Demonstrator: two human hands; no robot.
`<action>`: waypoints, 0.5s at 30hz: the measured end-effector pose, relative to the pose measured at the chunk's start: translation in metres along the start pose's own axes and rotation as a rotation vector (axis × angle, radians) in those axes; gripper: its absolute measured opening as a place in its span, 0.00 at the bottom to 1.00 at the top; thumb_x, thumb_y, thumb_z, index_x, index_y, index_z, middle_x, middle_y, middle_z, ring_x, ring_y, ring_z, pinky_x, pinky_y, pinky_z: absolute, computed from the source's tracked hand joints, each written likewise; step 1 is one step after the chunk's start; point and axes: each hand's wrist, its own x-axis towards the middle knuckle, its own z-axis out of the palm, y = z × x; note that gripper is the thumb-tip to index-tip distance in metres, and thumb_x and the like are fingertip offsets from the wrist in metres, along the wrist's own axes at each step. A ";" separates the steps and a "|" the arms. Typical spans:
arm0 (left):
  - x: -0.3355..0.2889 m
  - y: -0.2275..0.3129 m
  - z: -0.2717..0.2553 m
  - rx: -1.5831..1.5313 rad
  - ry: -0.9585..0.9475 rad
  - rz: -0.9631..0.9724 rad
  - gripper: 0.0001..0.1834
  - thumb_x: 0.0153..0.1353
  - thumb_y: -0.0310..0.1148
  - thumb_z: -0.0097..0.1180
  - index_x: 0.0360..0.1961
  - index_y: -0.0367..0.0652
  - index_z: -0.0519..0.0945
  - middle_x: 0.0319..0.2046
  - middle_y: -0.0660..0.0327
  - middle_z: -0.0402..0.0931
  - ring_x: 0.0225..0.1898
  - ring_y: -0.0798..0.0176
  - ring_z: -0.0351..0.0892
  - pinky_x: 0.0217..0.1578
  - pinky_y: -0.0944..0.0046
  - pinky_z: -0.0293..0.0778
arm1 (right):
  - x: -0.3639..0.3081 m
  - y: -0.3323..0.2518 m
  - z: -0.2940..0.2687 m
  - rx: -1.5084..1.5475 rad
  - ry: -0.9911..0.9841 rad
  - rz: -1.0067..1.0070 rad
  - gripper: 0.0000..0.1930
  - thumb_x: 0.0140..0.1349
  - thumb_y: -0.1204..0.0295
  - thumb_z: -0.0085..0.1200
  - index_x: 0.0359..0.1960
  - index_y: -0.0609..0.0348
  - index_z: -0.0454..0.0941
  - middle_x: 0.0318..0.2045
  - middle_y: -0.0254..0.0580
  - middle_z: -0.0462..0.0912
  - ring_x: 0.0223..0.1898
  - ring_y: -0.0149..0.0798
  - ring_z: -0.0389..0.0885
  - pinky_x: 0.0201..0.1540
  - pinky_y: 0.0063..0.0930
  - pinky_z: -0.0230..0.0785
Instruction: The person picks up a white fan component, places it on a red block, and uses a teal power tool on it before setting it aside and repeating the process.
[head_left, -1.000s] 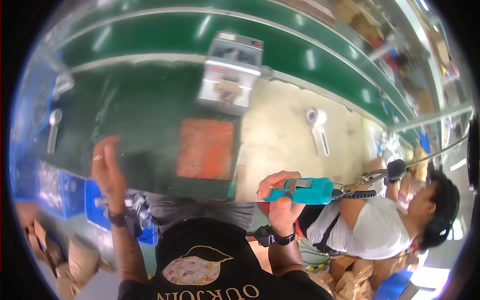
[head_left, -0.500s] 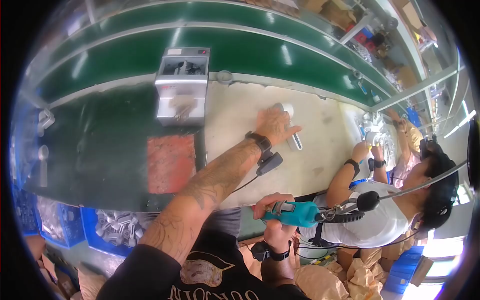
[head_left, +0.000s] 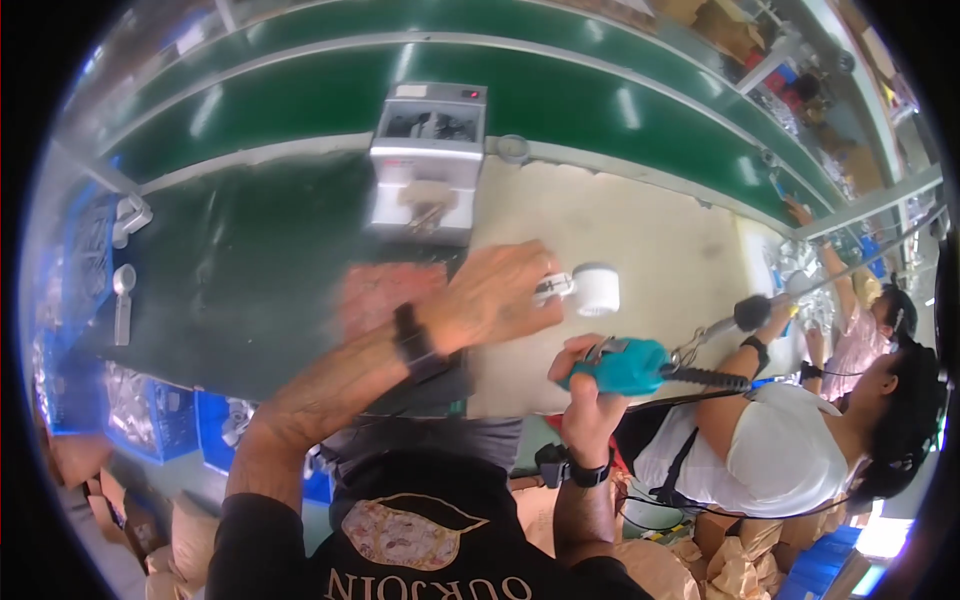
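My left hand (head_left: 500,292) is closed around the slotted handle of a white part with a round, drum-like head (head_left: 597,290). The head sticks out to the right of my fingers, above the pale mat. My right hand (head_left: 590,405) grips a teal electric screwdriver (head_left: 632,367), which lies nearly level and hangs from a cable and hook at its right end. The driver's tip is hard to make out beside my fingers. A gap separates the driver from the white part.
A silver screw feeder (head_left: 425,165) stands at the bench's back, with a blurred red mat (head_left: 390,298) in front. Similar white parts (head_left: 123,300) lie at the left edge. Blue bins (head_left: 150,415) sit below. A co-worker (head_left: 770,440) works close on the right.
My left hand has drawn the white part back toward me, and its round head now points right. My right hand and the screwdriver are a little higher. The whole view has shifted.
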 end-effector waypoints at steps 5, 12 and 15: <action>-0.065 -0.019 -0.051 0.024 -0.011 0.101 0.16 0.46 0.30 0.65 0.40 0.41 0.82 0.35 0.56 0.79 0.39 0.47 0.82 0.42 0.52 0.78 | 0.028 0.006 0.031 -0.150 -0.041 -0.034 0.30 0.65 0.48 0.60 0.49 0.67 0.74 0.29 0.38 0.78 0.32 0.36 0.79 0.37 0.28 0.71; -0.110 -0.042 -0.060 0.083 0.159 0.094 0.13 0.51 0.32 0.68 0.39 0.42 0.82 0.37 0.58 0.80 0.41 0.50 0.82 0.47 0.53 0.78 | 0.033 -0.012 0.072 -0.097 -0.052 -0.022 0.36 0.64 0.41 0.58 0.52 0.68 0.72 0.27 0.39 0.76 0.31 0.36 0.77 0.34 0.30 0.69; -0.115 -0.050 -0.054 0.067 0.210 0.128 0.13 0.54 0.33 0.69 0.38 0.42 0.82 0.37 0.57 0.80 0.41 0.50 0.82 0.47 0.54 0.78 | 0.040 -0.025 0.093 0.049 -0.100 -0.122 0.38 0.62 0.36 0.56 0.51 0.66 0.71 0.25 0.38 0.73 0.27 0.35 0.73 0.31 0.30 0.67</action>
